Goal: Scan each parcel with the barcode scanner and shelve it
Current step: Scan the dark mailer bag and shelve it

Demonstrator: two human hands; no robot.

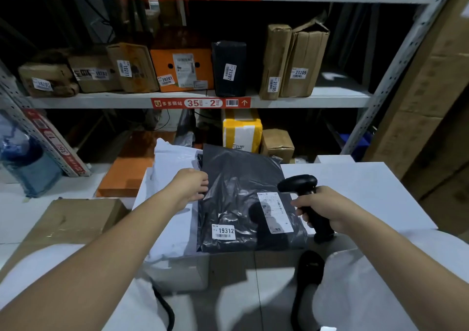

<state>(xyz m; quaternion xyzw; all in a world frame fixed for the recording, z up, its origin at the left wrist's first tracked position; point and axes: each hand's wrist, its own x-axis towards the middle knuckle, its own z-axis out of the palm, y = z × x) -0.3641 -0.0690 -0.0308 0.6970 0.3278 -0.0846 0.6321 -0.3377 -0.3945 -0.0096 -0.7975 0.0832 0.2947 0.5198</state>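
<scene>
A dark grey plastic parcel lies flat on a white surface in front of me, with a sticker reading 19312 and a white shipping label. My left hand grips the parcel's left edge, fingers curled under it. My right hand holds a black barcode scanner by its handle at the parcel's right edge, its head turned toward the shipping label. A white plastic parcel lies beneath the dark one, sticking out on the left.
The metal shelf marked 35-2 holds several labelled boxes; its right end is bare. Below stand a yellow-taped box and a brown box. A flat cardboard box and an orange box lie at left. Big cartons stand at right.
</scene>
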